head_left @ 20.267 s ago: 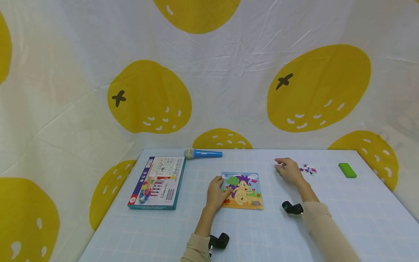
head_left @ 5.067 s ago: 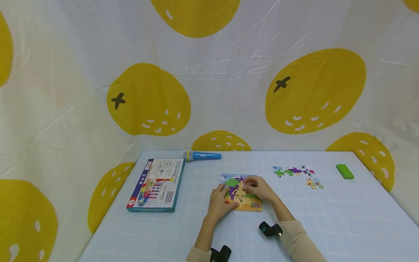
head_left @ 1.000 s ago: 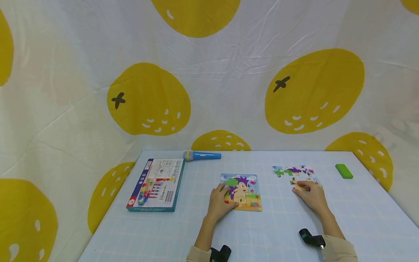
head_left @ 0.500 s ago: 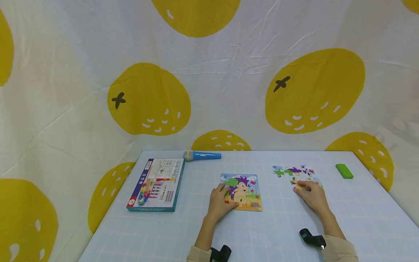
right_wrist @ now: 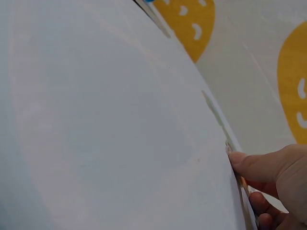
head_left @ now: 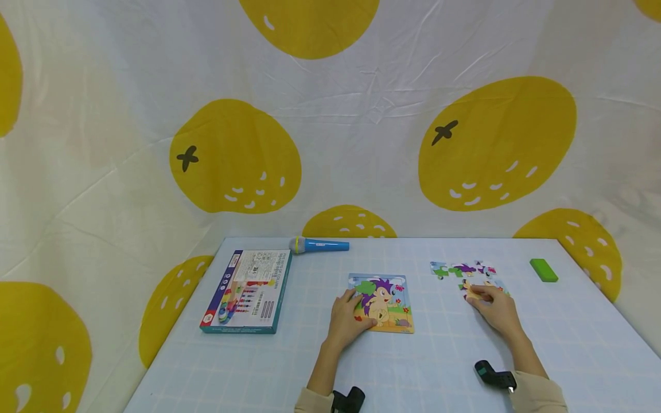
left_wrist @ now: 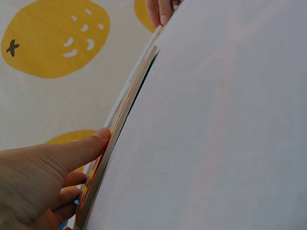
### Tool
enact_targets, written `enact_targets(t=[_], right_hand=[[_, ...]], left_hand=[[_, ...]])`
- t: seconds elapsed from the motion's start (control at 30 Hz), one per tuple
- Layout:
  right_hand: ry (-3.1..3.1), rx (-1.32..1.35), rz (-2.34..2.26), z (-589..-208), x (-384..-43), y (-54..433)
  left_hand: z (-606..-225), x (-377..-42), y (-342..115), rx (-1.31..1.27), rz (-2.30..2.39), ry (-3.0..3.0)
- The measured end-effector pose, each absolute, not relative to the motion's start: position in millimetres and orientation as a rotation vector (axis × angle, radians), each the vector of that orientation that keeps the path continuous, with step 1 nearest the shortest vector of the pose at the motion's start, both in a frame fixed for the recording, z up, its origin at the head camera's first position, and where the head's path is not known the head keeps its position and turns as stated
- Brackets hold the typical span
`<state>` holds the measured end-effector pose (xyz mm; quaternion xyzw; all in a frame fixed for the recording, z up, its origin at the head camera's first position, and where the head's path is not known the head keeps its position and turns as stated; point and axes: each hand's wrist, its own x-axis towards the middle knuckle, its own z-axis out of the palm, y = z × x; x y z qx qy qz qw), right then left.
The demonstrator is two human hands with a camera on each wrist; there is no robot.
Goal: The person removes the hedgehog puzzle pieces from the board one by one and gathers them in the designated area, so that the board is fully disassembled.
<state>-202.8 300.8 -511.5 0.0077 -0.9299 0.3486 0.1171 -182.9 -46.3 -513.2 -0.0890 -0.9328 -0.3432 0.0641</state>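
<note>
A square jigsaw board (head_left: 383,307) with a purple-haired hedgehog picture lies mid-table. My left hand (head_left: 345,315) rests over its lower left corner, fingers on the left side and thumb near the front edge. In the left wrist view, the thumb (left_wrist: 91,143) lies along the board's (left_wrist: 125,105) edge. To the right, my right hand (head_left: 494,310) pinches a small jigsaw piece (head_left: 466,284) low at the tabletop, its fingers partly covering it and the lower row of pieces. Behind that hand lies an upper row of joined jigsaw pieces (head_left: 463,268).
A flat printed box (head_left: 248,291) lies at the left. A blue toy microphone (head_left: 324,245) lies by the back edge, its head close to the box. Beyond the pieces, at the far right, lies a green block (head_left: 544,270). A patterned curtain hangs behind the table.
Five seconds ago my right hand was at the board; it has moved right to the pieces, where another piece now lies. Over the last second it shifts only slightly right. My left hand stays.
</note>
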Motion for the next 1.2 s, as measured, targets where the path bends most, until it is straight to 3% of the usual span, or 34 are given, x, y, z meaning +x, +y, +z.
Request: enact_targets(t=[0.9,1.2], right_hand=[[-2.729,-0.013,1.006,-508.8,-200.5,297.6],[-2.638,0.082,0.949,-506.9,-199.1,293.7]], left_hand=[[-511.8,-182.8,-46.4,-0.287,-1.004,-2.836],[-515.5,-182.4,-47.1,-0.304,-0.945,-2.843]])
